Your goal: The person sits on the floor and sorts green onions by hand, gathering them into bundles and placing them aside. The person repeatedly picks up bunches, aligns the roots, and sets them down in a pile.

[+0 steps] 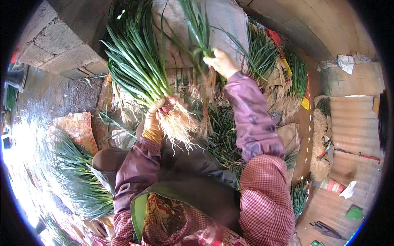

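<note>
My left hand (154, 118), in a yellowish glove, is closed round the base of a thick bunch of green onions (144, 73). Their reddish bulbs and long pale roots stick out to the right of the hand, and the leaves fan up and away. Farther forward and to the right, my right hand (223, 63) grips a smaller bunch of green onions (198, 30) by the stems; its brownish roots hang below, somewhat blurred. Under and between my arms lies a heap of loose green leaves and onions (223, 138). A pale sack (229, 27) is spread beyond the hands.
More green onions (83, 175) lie in a pile at my left, beside a woven sack (78, 126). Further bunches (264, 55) rest at the front right. A concrete block wall (58, 46) stands at the upper left, and another pile of roots (318, 144) lies at the far right.
</note>
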Demonstrator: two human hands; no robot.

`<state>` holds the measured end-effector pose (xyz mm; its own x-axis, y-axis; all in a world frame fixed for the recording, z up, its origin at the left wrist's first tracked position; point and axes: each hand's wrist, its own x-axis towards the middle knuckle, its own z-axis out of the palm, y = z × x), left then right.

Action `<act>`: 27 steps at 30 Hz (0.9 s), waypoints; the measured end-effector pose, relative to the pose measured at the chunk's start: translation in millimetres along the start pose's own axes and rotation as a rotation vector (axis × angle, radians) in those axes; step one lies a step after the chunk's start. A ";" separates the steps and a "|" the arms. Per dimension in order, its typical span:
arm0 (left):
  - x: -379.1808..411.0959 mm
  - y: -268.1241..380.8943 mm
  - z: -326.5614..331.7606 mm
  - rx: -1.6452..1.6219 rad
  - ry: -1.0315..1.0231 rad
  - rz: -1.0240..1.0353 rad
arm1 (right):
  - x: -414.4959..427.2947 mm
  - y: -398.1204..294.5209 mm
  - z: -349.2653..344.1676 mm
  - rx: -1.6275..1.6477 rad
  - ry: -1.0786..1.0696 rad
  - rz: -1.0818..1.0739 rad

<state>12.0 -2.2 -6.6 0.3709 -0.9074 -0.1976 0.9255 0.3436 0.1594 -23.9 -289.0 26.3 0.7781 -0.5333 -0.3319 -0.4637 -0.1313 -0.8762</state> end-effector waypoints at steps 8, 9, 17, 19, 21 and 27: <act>-5.7 7.2 12.9 0.029 0.025 0.028 | -66.1 -8.0 49.2 0.322 -0.065 -0.387; -2.1 5.6 5.0 0.047 -0.007 0.023 | -74.4 -0.4 61.5 0.186 -0.138 -0.245; 1.3 2.2 -4.0 0.083 0.041 -0.019 | -35.5 40.3 105.5 0.190 -0.106 -0.216; 1.4 2.9 -3.2 0.109 0.058 -0.003 | -35.8 15.2 100.4 -0.434 -0.027 -0.338; 2.0 3.4 -5.6 0.106 0.070 -0.006 | -33.4 17.6 100.8 -0.467 0.018 -0.381; 10.6 -0.8 -36.4 0.145 0.179 -0.069 | -49.2 16.8 109.1 -0.477 0.061 -0.339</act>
<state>18.1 -3.3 -44.1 0.3264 -0.8660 -0.3788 0.9333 0.2319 0.2741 -23.8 -173.8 -10.2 0.8970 -0.4412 -0.0277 -0.3439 -0.6571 -0.6708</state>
